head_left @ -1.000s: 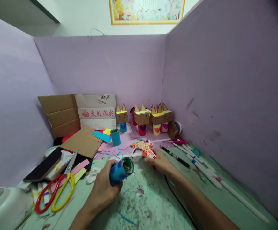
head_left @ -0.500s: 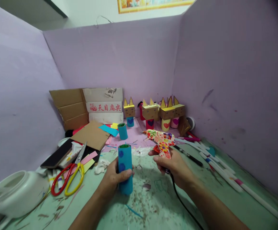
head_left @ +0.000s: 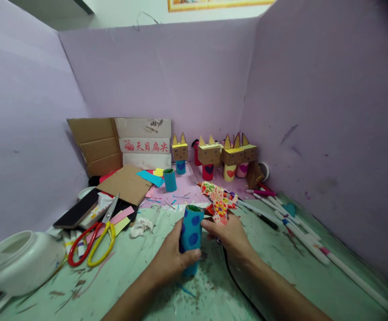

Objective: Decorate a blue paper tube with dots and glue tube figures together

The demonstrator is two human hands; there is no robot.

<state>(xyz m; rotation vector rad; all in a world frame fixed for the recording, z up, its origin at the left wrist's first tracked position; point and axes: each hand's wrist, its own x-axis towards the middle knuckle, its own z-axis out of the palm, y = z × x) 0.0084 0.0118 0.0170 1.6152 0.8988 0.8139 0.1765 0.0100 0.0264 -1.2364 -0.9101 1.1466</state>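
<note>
My left hand (head_left: 172,252) is wrapped around a blue paper-covered cardboard tube (head_left: 192,229) with dark blue spots, held roughly upright, its green inside showing at the top. In my right hand (head_left: 232,238) is a flower-patterned glue gun (head_left: 219,200), gripped by the handle, its nozzle pointing up and left past the tube. My right thumb and fingers come close to the tube's upper right side; whether they touch it I cannot tell. A black cord (head_left: 234,276) runs from the glue gun toward the front edge. A shorter blue tube (head_left: 170,180) stands just beyond.
Several cardboard cat-headed figures (head_left: 209,156) stand at the back, beside a folded cardboard box (head_left: 145,142). Red and yellow-handled scissors (head_left: 95,240) and a white pot (head_left: 30,261) lie to the left. White sticks and markers (head_left: 310,240) line the right wall.
The spotted tube in my left hand has moved right and turned, so more spots show. My right hand and glue gun have shifted slightly left, closer to the tube.
</note>
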